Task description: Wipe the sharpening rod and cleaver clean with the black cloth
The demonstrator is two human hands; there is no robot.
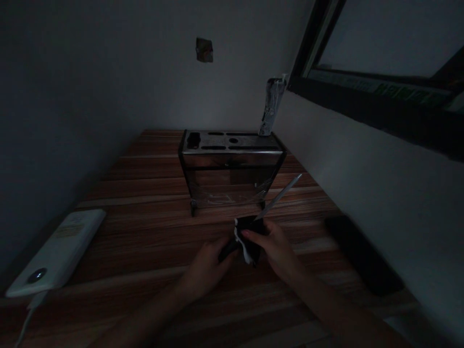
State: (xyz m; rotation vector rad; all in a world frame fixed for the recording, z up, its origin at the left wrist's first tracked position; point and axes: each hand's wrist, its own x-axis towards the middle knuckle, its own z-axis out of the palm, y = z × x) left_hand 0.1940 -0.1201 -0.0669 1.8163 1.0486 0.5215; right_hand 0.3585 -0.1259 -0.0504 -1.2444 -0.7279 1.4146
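The scene is very dark. My left hand (208,263) is closed on the dark handle of a knife (279,195), whose pale blade points up and to the right. My right hand (270,244) pinches a dark cloth with a white edge (246,239) around the base of the blade. Both hands hover just above the wooden table (145,241). Behind them stands a metal knife block (230,166) with slots in its top. One wrapped item (271,104) sticks up from its right rear slot.
A white power bank (60,253) with a cable lies at the table's left edge. A dark flat object (362,253) lies on the right by the white wall. A dark window frame (362,82) hangs above on the right.
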